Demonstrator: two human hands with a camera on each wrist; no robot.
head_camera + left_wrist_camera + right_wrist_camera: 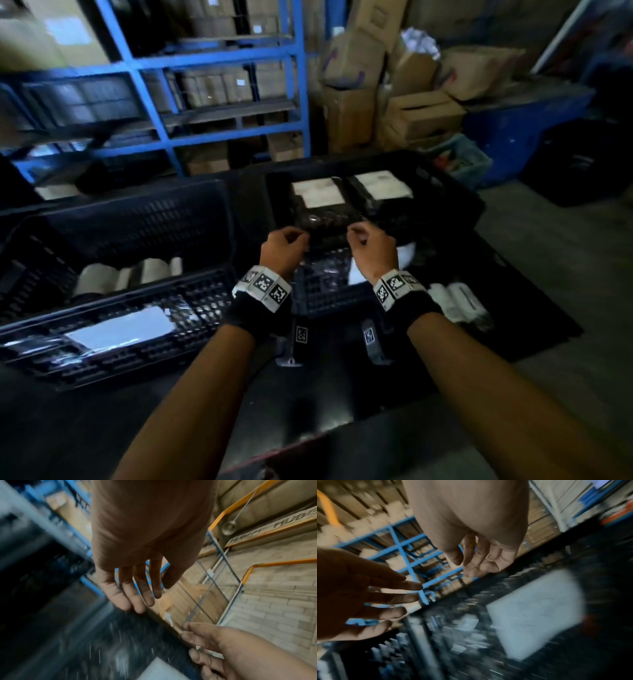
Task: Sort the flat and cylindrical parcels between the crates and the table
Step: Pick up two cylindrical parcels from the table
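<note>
Two forearms reach forward over the dark counter (pixel 342 394), each wearing a black wrist strap with checkered marker tags. At the near left sits a black lattice crate (pixel 113 329) with a flat black parcel (pixel 113 330) carrying a white label lying against it, and pale cylindrical parcels (pixel 102 277) lie side by side inside it. To the right of the right forearm, white cylindrical parcels (pixel 459 301) rest on the counter.

Beyond the straps, the left hand (pixel 282 248) and the right hand (pixel 371 246) hover close together above a second black crate (pixel 445 192). From the head view the fingers look loosely curled; the wrist views show the left hand's fingers (pixel 135 596) straight and slightly apart, and the right hand's fingers (pixel 476 566) relaxed and bent, gripping nothing. Just past the fingertips lies a flat black wrapped parcel (pixel 322 212) with a white label, and another flat labelled parcel (pixel 383 188) lies beside it on the right. Whether the fingertips touch the nearer parcel, I cannot tell.

Farther back stand blue shelving (pixel 164 102) and stacked cardboard boxes (pixel 394 85).
</note>
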